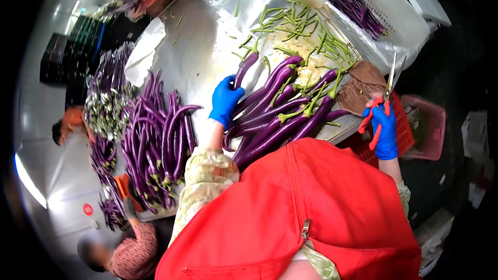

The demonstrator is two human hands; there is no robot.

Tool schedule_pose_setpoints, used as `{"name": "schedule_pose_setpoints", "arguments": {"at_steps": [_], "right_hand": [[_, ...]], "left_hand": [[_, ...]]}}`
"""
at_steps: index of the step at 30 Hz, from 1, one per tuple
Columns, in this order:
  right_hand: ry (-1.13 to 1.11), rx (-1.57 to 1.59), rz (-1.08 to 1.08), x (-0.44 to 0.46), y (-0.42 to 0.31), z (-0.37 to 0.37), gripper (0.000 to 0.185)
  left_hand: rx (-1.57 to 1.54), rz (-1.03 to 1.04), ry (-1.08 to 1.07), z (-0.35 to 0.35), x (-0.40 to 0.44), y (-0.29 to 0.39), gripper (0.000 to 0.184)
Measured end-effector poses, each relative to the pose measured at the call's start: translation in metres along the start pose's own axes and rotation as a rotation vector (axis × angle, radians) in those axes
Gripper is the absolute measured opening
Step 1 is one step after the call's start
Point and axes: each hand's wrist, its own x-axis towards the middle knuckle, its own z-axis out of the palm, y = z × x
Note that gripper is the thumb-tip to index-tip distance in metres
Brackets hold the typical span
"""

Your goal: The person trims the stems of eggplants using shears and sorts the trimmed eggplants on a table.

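Note:
My left hand (226,101), in a blue glove, has its fingers wrapped round the lower part of a purple eggplant (246,68), whose green stem points up and away. Beside and below it lies a loose pile of long eggplants (280,124) with green stems, close to my body. Out to the right, my right hand (383,127), also gloved in blue, grips red-handled scissors (389,91). Their blades point up and stand apart, with nothing between them. A brown cloth (361,88) lies just left of the scissors.
Cut green stems (295,23) are scattered over the metal table (192,36). Trimmed eggplants (155,140) are heaped at the left, near bagged ones (110,93). A white basket (404,15) stands at top right, red and pink crates (436,129) below. Co-workers are at the left.

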Motion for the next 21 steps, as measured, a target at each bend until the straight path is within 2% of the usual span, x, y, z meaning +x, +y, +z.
{"name": "schedule_pose_setpoints", "arguments": {"at_steps": [1,4,5,7,8,12,14,16,17,18,21], "right_hand": [[0.013,0.019,0.000,-0.001,0.004,-0.005,0.031],[0.050,0.067,0.009,0.003,0.017,-0.011,0.032],[0.017,0.063,0.031,0.005,0.018,-0.009,0.033],[-0.051,0.050,0.070,0.009,0.020,-0.002,0.033],[-0.033,0.059,0.056,0.011,0.023,0.003,0.033],[-0.022,0.007,0.059,0.012,0.022,0.013,0.033],[-0.005,0.008,0.035,0.015,0.030,0.012,0.032],[-0.067,-0.143,0.092,0.009,0.015,0.011,0.032],[-0.100,-0.221,0.119,0.007,0.007,0.012,0.031],[-0.166,-0.329,0.097,0.007,0.003,0.015,0.031],[-0.491,-0.340,0.155,0.004,-0.018,0.045,0.031]], "left_hand": [[-0.067,0.026,-0.009,0.001,0.004,-0.003,0.043],[0.041,0.192,-0.221,0.013,0.002,0.022,0.033],[-0.071,0.168,-0.361,0.023,0.003,0.022,0.034],[-0.025,0.119,-0.597,0.037,0.003,0.028,0.036],[0.110,0.164,-0.594,0.039,0.007,0.037,0.039],[0.281,0.015,-0.579,0.045,0.008,0.058,0.050],[0.188,0.008,-0.563,0.043,0.015,0.047,0.047],[-0.006,-0.029,-0.564,0.034,0.019,0.034,0.046],[-0.053,0.023,-0.485,0.028,0.022,0.033,0.049],[-0.145,0.006,-0.437,0.020,0.020,0.032,0.051],[-0.283,-0.015,-0.337,-0.009,0.012,0.037,0.056]]}}
